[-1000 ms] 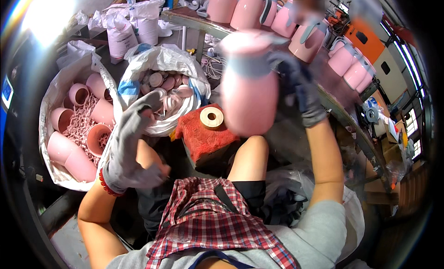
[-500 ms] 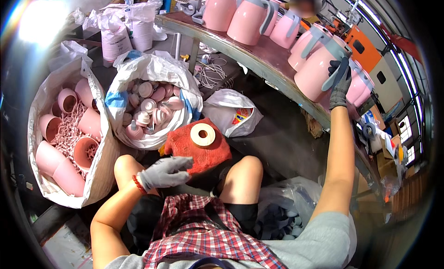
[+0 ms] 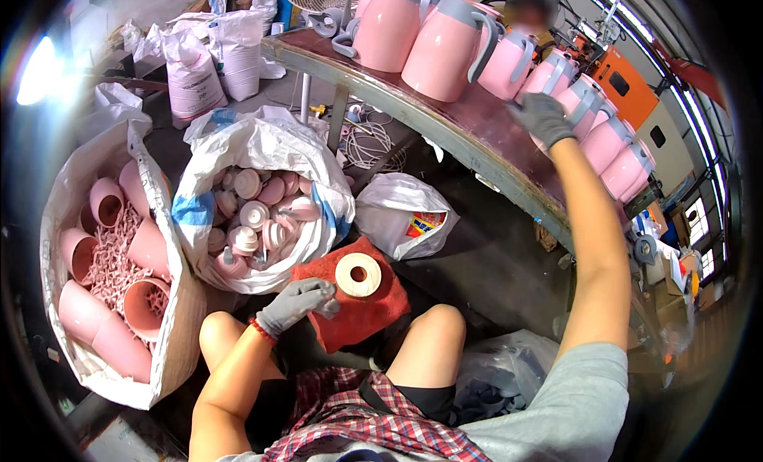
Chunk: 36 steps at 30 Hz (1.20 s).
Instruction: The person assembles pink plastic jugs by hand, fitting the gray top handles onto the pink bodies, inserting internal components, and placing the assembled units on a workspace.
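The right hand's (image 3: 543, 118) palm side is turned away, so whether its grey-gloved fingers actually grip anything cannot be told; it reaches up over the long brown workbench (image 3: 445, 124), at or just beside the pink plastic jugs with grey handles (image 3: 592, 104) standing in a row there. The far end of that row bends into the rim and is hard to make out. The left hand (image 3: 296, 303), also in a grey glove, lies loosely curled with its fingertips touching the edge of a red cloth pad (image 3: 362, 312) between the knees. A cream roll of tape (image 3: 358, 274) sits on that pad, just beside the fingers. Behind it stands a white sack of pink round lids (image 3: 258, 215), and at left another white sack of pink cups (image 3: 111, 263), partly hidden by its own wall.
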{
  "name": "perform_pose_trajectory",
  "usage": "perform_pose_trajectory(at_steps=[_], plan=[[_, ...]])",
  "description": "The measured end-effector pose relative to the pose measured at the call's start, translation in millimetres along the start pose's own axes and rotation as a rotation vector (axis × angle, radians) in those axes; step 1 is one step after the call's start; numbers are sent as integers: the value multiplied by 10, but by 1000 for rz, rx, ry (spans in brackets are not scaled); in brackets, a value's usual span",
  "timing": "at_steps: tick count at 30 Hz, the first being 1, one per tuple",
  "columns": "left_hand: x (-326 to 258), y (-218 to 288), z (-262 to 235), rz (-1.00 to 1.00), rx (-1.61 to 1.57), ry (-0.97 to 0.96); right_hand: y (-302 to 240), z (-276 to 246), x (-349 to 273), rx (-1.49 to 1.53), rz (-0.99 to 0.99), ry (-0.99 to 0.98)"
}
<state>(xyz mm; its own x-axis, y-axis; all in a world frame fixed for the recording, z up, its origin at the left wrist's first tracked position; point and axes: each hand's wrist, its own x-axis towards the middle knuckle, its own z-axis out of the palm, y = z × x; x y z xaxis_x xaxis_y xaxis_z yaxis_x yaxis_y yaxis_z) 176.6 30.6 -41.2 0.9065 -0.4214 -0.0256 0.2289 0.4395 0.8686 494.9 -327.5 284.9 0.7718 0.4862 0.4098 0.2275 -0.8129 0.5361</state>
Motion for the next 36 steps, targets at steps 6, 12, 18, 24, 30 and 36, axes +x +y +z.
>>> perform_pose_trajectory(at_steps=[6,12,18,24,30,36], plan=[[61,-48,-238,66,-47,39,-1691,-384,481,75,-322,162],[22,48,-201,-36,-36,12,-1339,372,979,-20,-173,96],[70,101,-217,-64,112,-44,-421,1218,1176,-21,58,-239],[136,59,-239,-115,138,-68,-2197,-116,1372,223,-438,315],[205,18,-293,-78,140,-95,-2445,-26,1999,-34,-324,112],[145,84,-272,-36,193,-27,-1744,612,1975,-79,-91,-15]])
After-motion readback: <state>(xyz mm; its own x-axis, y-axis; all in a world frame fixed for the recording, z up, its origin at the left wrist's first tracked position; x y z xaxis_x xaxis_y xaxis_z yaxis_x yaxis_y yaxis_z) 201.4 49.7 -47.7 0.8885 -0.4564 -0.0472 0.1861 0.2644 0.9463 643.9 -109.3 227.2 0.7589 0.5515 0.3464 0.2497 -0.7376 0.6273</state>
